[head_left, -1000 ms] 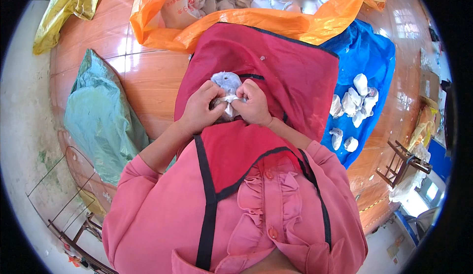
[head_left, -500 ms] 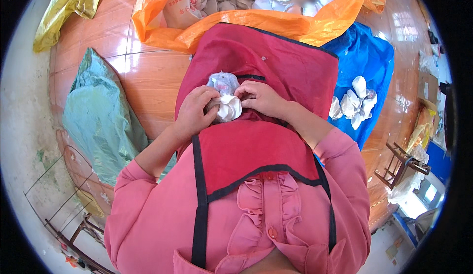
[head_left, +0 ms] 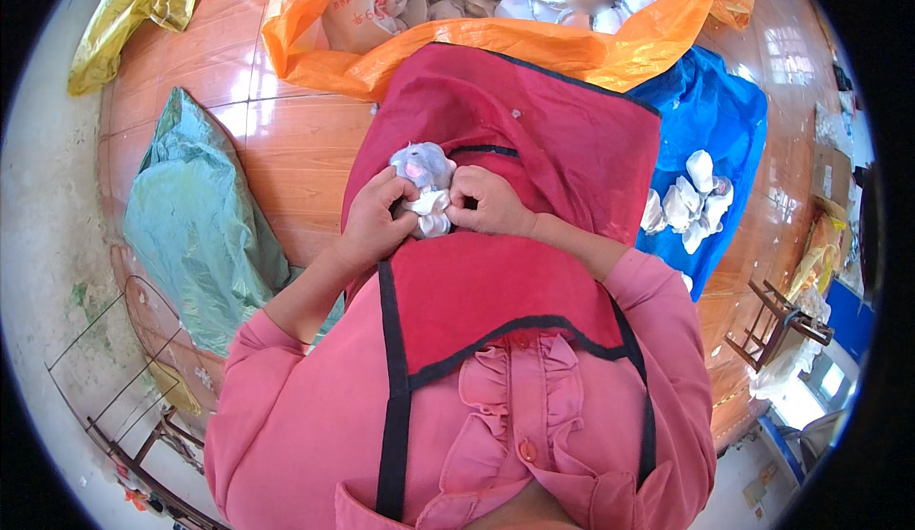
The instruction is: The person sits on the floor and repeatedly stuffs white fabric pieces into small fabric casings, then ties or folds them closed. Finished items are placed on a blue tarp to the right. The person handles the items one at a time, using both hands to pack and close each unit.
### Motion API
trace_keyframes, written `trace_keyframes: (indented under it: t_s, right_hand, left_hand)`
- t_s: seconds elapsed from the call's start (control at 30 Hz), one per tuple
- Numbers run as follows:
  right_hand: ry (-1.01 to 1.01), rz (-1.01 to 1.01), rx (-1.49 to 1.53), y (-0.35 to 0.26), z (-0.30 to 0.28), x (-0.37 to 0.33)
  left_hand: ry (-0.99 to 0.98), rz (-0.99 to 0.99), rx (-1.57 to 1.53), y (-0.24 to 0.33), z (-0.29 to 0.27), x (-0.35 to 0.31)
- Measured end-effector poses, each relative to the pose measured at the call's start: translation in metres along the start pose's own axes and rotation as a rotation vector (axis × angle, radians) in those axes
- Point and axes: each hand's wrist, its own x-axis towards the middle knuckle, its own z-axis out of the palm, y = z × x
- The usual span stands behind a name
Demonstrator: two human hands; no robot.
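Over my lap I hold a small grey plush piece [head_left: 425,163] with a pink patch on it; white fabric bunches out at its lower end. My left hand [head_left: 379,214] pinches its left side, fingers curled and thumb pressed in. From the other side my right hand [head_left: 488,202] grips the white fabric with bent fingers. The fingertips of both hands are partly hidden in the folds. Beneath lies my dark red apron [head_left: 581,163] with black edging.
An orange sack [head_left: 543,49] full of pale, flat rounded pieces lies ahead. To the right, several white fabric pieces [head_left: 688,204] rest on a blue sack [head_left: 729,101]. A green sack [head_left: 191,215] is at left, a yellow one [head_left: 143,6] at far left. A small wooden stool [head_left: 777,325] stands right.
The grey plush piece has turned so more grey and its pink patch show, with less white fabric visible. My hands have drawn closer together around it.
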Motion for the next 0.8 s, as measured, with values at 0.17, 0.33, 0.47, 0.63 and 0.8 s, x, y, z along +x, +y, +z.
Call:
trace_keyframes:
  t_s: [0.17, 0.33, 0.47, 0.63, 0.8]
  right_hand:
    - [0.052, 0.203, 0.270, -0.006, -0.006, 0.001]
    - [0.067, 0.091, 0.113, -0.010, -0.008, 0.008]
    - [0.005, 0.108, 0.120, -0.009, -0.009, 0.013]
    - [-0.148, 0.115, -0.039, -0.005, -0.010, 0.024]
    - [-0.093, 0.063, -0.118, -0.009, -0.006, 0.030]
  left_hand:
    - [0.042, 0.036, -0.093, -0.002, 0.001, -0.005]
    - [0.066, -0.029, -0.193, -0.006, 0.005, -0.014]
    - [0.037, -0.110, -0.256, 0.005, -0.004, -0.016]
    - [0.093, -0.247, -0.127, 0.011, 0.002, -0.017]
    - [0.173, -0.097, 0.247, 0.020, 0.006, -0.014]
